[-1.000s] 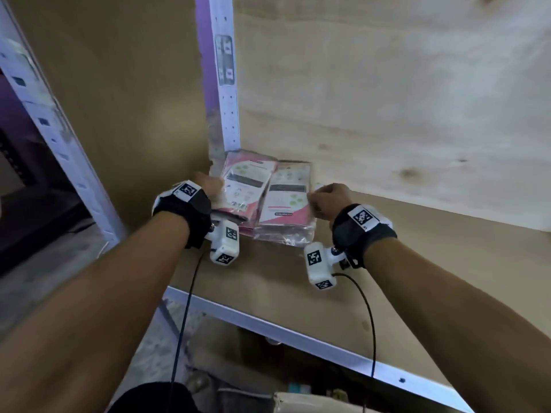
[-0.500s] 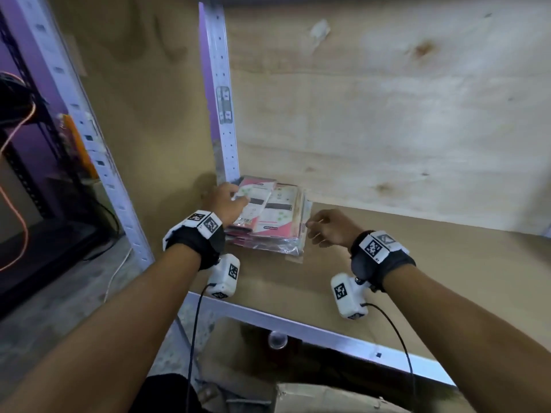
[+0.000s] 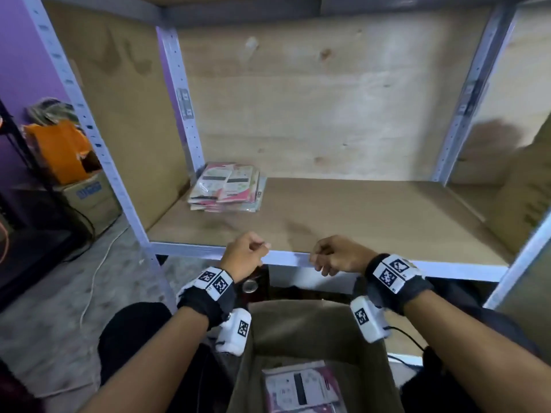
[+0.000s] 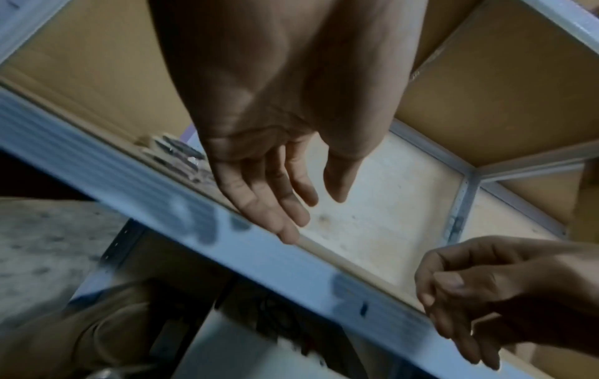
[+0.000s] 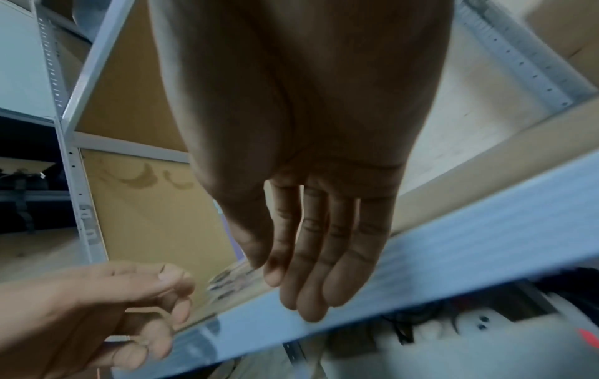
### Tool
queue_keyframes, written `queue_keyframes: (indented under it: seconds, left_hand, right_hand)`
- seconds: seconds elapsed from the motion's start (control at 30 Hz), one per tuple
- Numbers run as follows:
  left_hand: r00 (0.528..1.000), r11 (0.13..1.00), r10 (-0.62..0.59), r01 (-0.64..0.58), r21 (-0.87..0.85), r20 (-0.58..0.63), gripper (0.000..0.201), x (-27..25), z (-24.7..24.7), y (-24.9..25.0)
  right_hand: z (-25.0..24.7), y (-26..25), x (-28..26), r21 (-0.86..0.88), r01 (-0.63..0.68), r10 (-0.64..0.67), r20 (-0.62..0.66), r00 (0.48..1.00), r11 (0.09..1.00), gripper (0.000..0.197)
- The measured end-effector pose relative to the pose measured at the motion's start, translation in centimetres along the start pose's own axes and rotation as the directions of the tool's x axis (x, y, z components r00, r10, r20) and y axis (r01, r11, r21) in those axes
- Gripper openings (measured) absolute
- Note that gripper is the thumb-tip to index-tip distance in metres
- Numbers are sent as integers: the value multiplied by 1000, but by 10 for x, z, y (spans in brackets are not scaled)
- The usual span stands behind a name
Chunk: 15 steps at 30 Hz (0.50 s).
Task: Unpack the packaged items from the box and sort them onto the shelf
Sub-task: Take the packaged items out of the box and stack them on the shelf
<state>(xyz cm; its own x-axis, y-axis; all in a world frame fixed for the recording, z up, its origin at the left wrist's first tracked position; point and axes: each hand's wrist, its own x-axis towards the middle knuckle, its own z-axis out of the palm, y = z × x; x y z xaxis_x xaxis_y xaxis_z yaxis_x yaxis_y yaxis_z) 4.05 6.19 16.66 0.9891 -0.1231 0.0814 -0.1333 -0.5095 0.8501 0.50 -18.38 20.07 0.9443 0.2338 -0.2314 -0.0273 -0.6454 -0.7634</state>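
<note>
A stack of pink-and-white packaged items [image 3: 226, 187] lies at the back left of the wooden shelf board [image 3: 357, 216], with nothing touching it. My left hand [image 3: 247, 254] and right hand [image 3: 331, 257] hover side by side at the shelf's front rail [image 3: 190, 248], both empty with loosely relaxed fingers. The left wrist view shows the left hand [image 4: 285, 202] slack over the rail, and the right wrist view shows the right hand [image 5: 311, 269] the same way. Below my hands stands an open cardboard box [image 3: 313, 332] holding another packaged item [image 3: 301, 389].
White metal uprights [image 3: 179, 93] frame the shelf bay. An orange bag [image 3: 59, 150] sits on a small carton [image 3: 92, 198] at the left, and a white cable [image 3: 95, 272] runs over the floor. A large cardboard box [image 3: 527, 198] fills the neighbouring bay at the right.
Both hands have let go of the stack and drawn back from it to the shelf's front edge. The view has pulled back, bringing the box below into sight.
</note>
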Motion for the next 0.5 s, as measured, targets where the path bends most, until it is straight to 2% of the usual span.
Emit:
queue_keyframes:
  seconds: [0.1,0.23,0.37,0.5]
  left_hand:
    - [989,999,-49,46,25,137,16,-24,29,-22]
    - [951,986,-144,115,118,275,22,-51,63,-48]
    - [895,970,-244,225,96,373,27,-65,98,-71]
    - [824,934,-352,274,231,444,24,-59,126,-98]
  right_hand:
    - [13,29,-25,-81,-40,41,12,999,996,12]
    - [35,65,-38,-175,-68,85,88,993,982,13]
    - [60,93,-30,-281,-110,152,132,980,954,18]
    - [92,127,-8,-335,-169,243,192,951,927,14]
